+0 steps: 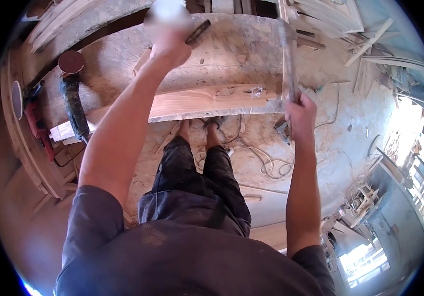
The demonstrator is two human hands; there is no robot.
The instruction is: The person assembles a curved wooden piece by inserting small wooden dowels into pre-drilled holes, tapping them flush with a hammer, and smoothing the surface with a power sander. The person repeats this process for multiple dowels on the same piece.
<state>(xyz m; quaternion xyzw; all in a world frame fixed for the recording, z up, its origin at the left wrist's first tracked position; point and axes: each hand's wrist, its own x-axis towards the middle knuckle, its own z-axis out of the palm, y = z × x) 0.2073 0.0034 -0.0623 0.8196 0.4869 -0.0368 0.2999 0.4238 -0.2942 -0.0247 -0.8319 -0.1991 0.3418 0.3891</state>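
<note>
My left hand (pixel 171 48) is stretched out over the dusty workbench (pixel 231 59) and closed around a dark, flat chisel-like tool (pixel 198 31) that sticks out to its right. A blurred white patch hides the area just above this hand. My right hand (pixel 301 112) grips the lower end of a long hammer (pixel 287 54), whose handle points up and away and is smeared by motion. Between the hands, along the bench's near edge, lies a pale wooden plank (pixel 197 102).
A dark sander with a round disc (pixel 72 96) and a red power tool (pixel 36 123) lie at the bench's left end. Cables (pixel 266 165) trail over the sawdust floor by my feet (pixel 199 126). Wooden frames and slats (pixel 330 17) are stacked at the back right.
</note>
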